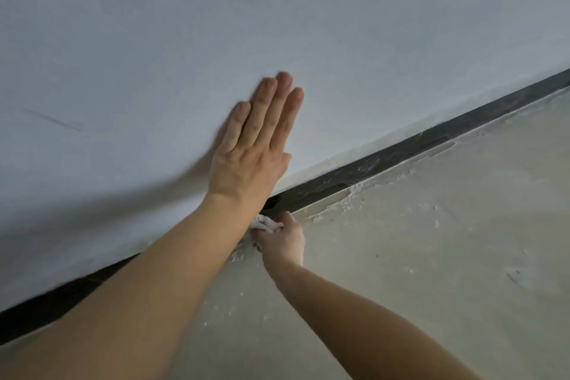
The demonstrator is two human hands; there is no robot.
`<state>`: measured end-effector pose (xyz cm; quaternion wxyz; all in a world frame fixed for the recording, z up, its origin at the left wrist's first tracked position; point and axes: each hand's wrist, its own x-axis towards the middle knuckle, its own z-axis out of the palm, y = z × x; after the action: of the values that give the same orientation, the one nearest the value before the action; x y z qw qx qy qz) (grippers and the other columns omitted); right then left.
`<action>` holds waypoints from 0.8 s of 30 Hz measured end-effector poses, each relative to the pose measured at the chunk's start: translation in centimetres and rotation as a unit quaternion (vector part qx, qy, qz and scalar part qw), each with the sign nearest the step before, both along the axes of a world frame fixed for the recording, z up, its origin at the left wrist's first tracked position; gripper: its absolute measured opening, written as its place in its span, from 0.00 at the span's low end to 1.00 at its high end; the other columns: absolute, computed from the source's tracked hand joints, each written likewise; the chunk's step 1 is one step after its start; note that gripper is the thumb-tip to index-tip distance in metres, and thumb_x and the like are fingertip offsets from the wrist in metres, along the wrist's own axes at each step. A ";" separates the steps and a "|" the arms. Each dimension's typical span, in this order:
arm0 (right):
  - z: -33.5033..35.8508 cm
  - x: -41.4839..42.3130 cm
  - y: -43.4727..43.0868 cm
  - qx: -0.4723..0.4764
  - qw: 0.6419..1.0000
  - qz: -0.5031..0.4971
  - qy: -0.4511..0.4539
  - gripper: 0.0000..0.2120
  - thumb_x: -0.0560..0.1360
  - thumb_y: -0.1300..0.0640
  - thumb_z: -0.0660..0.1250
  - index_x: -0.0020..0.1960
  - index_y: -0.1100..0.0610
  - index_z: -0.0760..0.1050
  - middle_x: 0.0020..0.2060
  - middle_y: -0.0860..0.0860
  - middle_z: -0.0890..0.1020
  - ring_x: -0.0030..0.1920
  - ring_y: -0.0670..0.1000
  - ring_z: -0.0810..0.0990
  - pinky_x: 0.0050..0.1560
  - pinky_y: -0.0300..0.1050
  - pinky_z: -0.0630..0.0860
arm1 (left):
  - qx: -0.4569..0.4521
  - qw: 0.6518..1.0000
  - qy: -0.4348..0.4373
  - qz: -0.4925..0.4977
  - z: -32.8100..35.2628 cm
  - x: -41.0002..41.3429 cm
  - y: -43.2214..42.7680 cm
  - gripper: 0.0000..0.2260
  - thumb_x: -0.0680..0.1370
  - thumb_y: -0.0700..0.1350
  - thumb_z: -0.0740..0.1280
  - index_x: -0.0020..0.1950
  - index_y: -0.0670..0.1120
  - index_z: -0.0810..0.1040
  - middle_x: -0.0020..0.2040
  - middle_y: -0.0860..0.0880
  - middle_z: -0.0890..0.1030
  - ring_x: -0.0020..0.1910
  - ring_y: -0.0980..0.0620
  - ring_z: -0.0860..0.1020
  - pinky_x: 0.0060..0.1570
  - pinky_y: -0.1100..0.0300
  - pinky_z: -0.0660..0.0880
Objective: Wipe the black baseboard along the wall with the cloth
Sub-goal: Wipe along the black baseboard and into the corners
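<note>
Head view, looking down at the foot of a wall. The pale grey wall [154,40] fills the upper and left part of the frame; the beige floor [447,256] fills the lower right. The black baseboard [401,151] runs between them as a dark diagonal band from the lower left edge to the upper right edge. It carries light smears along the stretch to the right of the hands. White specks and crusted patches [348,194] lie on the floor along its lower edge.

The left hand [249,157] lies flat against the wall just above the baseboard. Its fingers are straight and close together, pointing up the wall, and it holds nothing. The left forearm [138,287] crosses in front of the baseboard and hides a section of it.

The right hand [282,241] is lower, at the line where the baseboard meets the floor, just to the right of the left wrist. Its fingers are curled round a small bunched white cloth [265,223]. The cloth shows between the right hand and the left wrist and sits against the foot of the baseboard. How much of the cloth touches the black surface cannot be told, since the left wrist covers that spot. The right forearm [354,311] reaches in from the lower right over the floor.
</note>
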<state>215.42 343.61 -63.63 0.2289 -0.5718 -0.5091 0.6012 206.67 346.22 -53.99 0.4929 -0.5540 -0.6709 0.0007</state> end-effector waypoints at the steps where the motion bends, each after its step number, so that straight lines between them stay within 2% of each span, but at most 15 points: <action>1: 0.0 0.4 0.5 -0.011 1.000 -0.016 0.022 0.12 0.69 0.69 0.66 0.36 0.56 0.67 0.32 0.49 0.81 0.29 0.41 0.78 0.30 0.34 0.72 | -0.001 1.000 0.008 0.011 -0.2 0.0 0.1 0.43 0.76 0.59 0.61 0.79 0.41 0.41 0.75 0.39 0.32 0.74 0.42 0.32 0.72 0.50 0.37; 3: 0.1 1.5 2.1 -0.023 0.998 -0.030 0.045 0.10 0.71 0.70 0.67 0.38 0.58 0.69 0.31 0.45 0.80 0.27 0.35 0.77 0.27 0.27 0.70 | -0.003 0.999 0.028 0.031 -0.3 0.0 0.1 0.44 0.76 0.64 0.59 0.79 0.41 0.41 0.75 0.37 0.33 0.74 0.41 0.32 0.72 0.48 0.37; 6: -0.4 3.0 4.7 -0.017 0.999 -0.010 0.039 0.12 0.71 0.69 0.68 0.37 0.56 0.69 0.34 0.44 0.82 0.35 0.41 0.81 0.30 0.27 0.71 | -0.004 0.997 0.046 0.063 -0.2 0.2 0.3 0.44 0.76 0.67 0.57 0.78 0.40 0.41 0.75 0.36 0.34 0.74 0.40 0.33 0.72 0.47 0.38; 8: -0.5 3.8 5.9 0.009 1.000 0.013 0.015 0.13 0.71 0.68 0.68 0.36 0.54 0.68 0.34 0.45 0.81 0.34 0.42 0.79 0.28 0.25 0.69 | 0.002 0.996 0.060 0.069 -0.3 0.0 0.2 0.44 0.77 0.68 0.56 0.79 0.40 0.42 0.75 0.36 0.35 0.75 0.40 0.34 0.73 0.46 0.39; 10: -0.7 4.7 7.2 0.026 0.999 0.034 0.001 0.11 0.70 0.66 0.69 0.37 0.53 0.70 0.33 0.46 0.79 0.34 0.45 0.78 0.26 0.27 0.68 | 0.001 0.995 0.066 0.076 -0.3 0.0 0.4 0.44 0.77 0.68 0.56 0.78 0.40 0.42 0.75 0.36 0.35 0.75 0.40 0.34 0.73 0.46 0.40; 12: -0.9 5.6 8.3 0.023 0.999 0.030 -0.002 0.09 0.70 0.65 0.70 0.38 0.54 0.73 0.33 0.47 0.79 0.34 0.46 0.78 0.28 0.33 0.70 | -0.002 0.995 0.061 0.078 -0.2 0.0 0.3 0.44 0.77 0.68 0.56 0.78 0.40 0.41 0.76 0.37 0.34 0.75 0.41 0.34 0.73 0.46 0.39; 14: -0.9 6.4 9.2 -0.001 1.000 -0.003 0.007 0.07 0.69 0.65 0.70 0.41 0.56 0.75 0.33 0.48 0.80 0.34 0.47 0.78 0.31 0.37 0.70 | -0.006 0.995 0.063 0.082 -0.3 0.0 0.2 0.44 0.77 0.68 0.56 0.78 0.40 0.40 0.76 0.37 0.34 0.75 0.41 0.34 0.73 0.46 0.38; 17: -0.9 7.8 11.1 -0.039 0.990 -0.126 0.041 0.07 0.70 0.64 0.70 0.45 0.57 0.75 0.36 0.52 0.80 0.37 0.51 0.79 0.37 0.45 0.76 | -0.008 0.995 0.051 0.087 -0.4 0.2 0.1 0.45 0.78 0.68 0.56 0.78 0.40 0.38 0.75 0.38 0.32 0.75 0.42 0.32 0.72 0.46 0.35; 19: -0.6 8.7 11.9 -0.055 0.973 -0.210 0.076 0.08 0.72 0.64 0.67 0.50 0.59 0.74 0.38 0.53 0.79 0.35 0.51 0.78 0.36 0.46 0.76 | -0.014 0.996 0.026 0.087 -0.3 0.5 0.2 0.45 0.78 0.67 0.57 0.77 0.41 0.36 0.74 0.39 0.29 0.74 0.43 0.30 0.72 0.47 0.33; 20: -0.4 9.0 11.7 -0.060 0.971 -0.219 0.077 0.08 0.72 0.63 0.67 0.51 0.59 0.73 0.38 0.54 0.79 0.35 0.51 0.77 0.35 0.45 0.75 | -0.018 0.996 0.014 0.089 -0.2 0.7 0.3 0.45 0.78 0.67 0.57 0.77 0.41 0.35 0.74 0.40 0.28 0.74 0.43 0.30 0.71 0.47 0.32; 22: 0.1 9.0 9.7 -0.053 0.985 -0.149 0.070 0.07 0.73 0.61 0.67 0.50 0.58 0.73 0.39 0.54 0.80 0.36 0.50 0.77 0.35 0.43 0.74 | -0.014 0.995 0.004 0.098 -0.4 1.1 0.4 0.45 0.78 0.67 0.57 0.77 0.40 0.35 0.73 0.39 0.28 0.73 0.43 0.30 0.71 0.46 0.33; 24: 0.7 8.3 6.8 -0.041 0.997 -0.018 0.065 0.06 0.74 0.58 0.68 0.47 0.57 0.72 0.37 0.51 0.79 0.35 0.47 0.76 0.32 0.35 0.72 | -0.008 0.995 0.005 0.101 -0.9 1.3 0.5 0.46 0.78 0.67 0.57 0.77 0.40 0.34 0.73 0.38 0.28 0.74 0.41 0.30 0.71 0.44 0.34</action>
<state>223.68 350.42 -62.91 0.2489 -0.5493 -0.4580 0.6531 207.95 346.71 -54.86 0.4892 -0.4872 -0.7210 0.0586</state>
